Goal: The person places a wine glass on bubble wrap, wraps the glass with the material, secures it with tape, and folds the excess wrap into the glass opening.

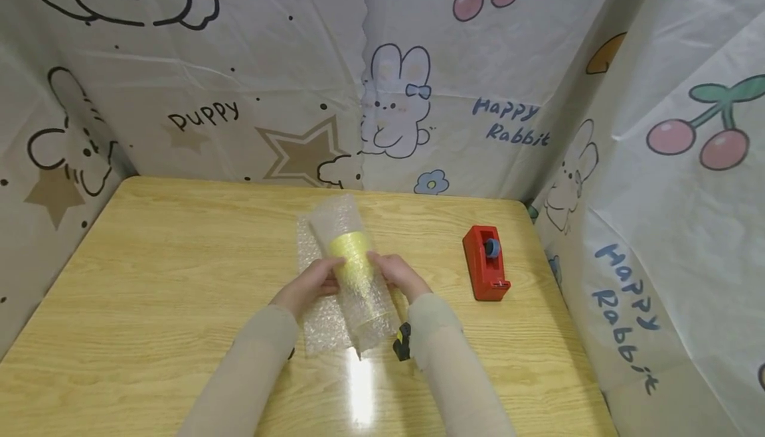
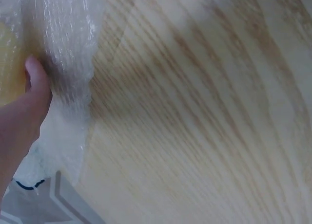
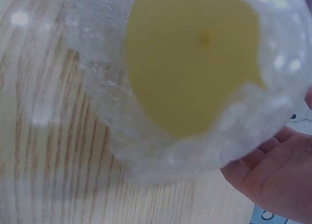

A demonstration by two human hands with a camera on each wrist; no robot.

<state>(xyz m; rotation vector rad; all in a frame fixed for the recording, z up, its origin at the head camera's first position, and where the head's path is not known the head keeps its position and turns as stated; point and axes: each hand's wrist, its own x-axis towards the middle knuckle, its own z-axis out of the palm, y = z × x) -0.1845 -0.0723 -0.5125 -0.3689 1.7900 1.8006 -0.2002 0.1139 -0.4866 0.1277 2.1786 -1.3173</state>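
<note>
A yellow cylinder (image 1: 351,251) lies rolled in clear bubble wrap (image 1: 336,214), tilted slightly across the middle of the table. My left hand (image 1: 309,285) grips the roll from its left side, thumb on top. On the opposite side my right hand (image 1: 405,275) holds it, with the thumb near the yellow part. A flat stretch of the wrap spreads on the table under and left of the roll. The right wrist view shows the cylinder's round yellow end (image 3: 185,63), with a small nub and wrap around its edge. Some fingers are hidden beneath the roll.
A red tape dispenser (image 1: 487,264) with a small blue roll stands on the right of the wooden table (image 1: 197,277). Printed cloth (image 1: 239,78) hangs along the table's back and sides. Light glares on the tabletop near the front.
</note>
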